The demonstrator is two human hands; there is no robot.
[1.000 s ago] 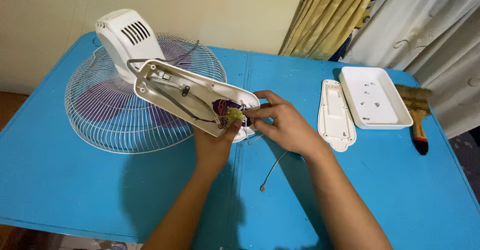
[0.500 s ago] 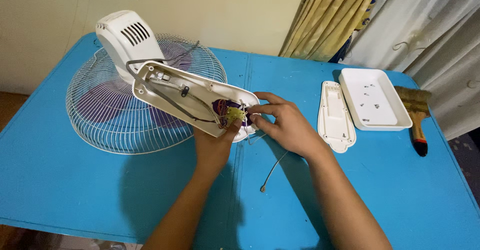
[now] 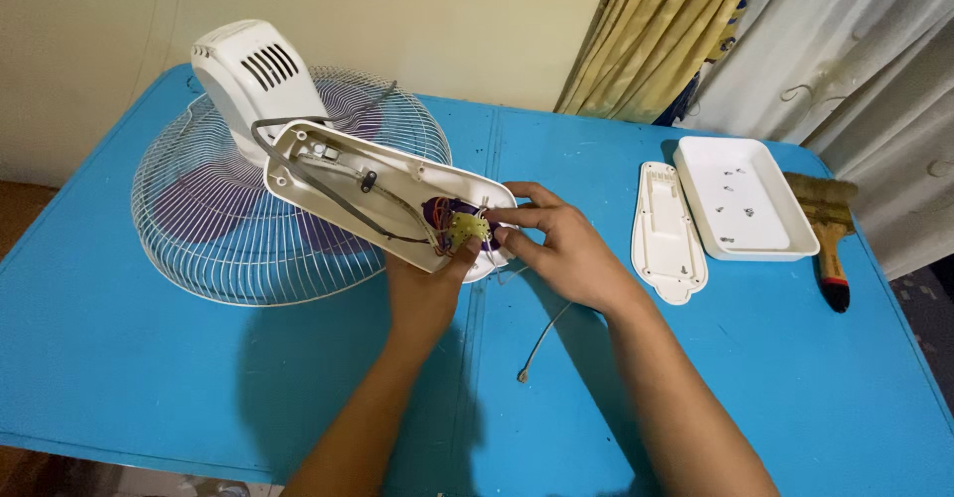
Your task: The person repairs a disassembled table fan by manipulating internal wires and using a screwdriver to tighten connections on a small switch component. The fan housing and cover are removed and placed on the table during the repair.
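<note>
Little has shifted since before: the opened white plastic fan base is still propped from below by the left hand, while right-hand fingers pinch its yellowish switch block, over the blue table.

Desk: blue, carries everything.
Tray: white, rectangular, a few small screws inside.
Cover plate: white, just beside the tray.
Paintbrush: right of tray.
Curtains: yellow and grey, behind.
</note>
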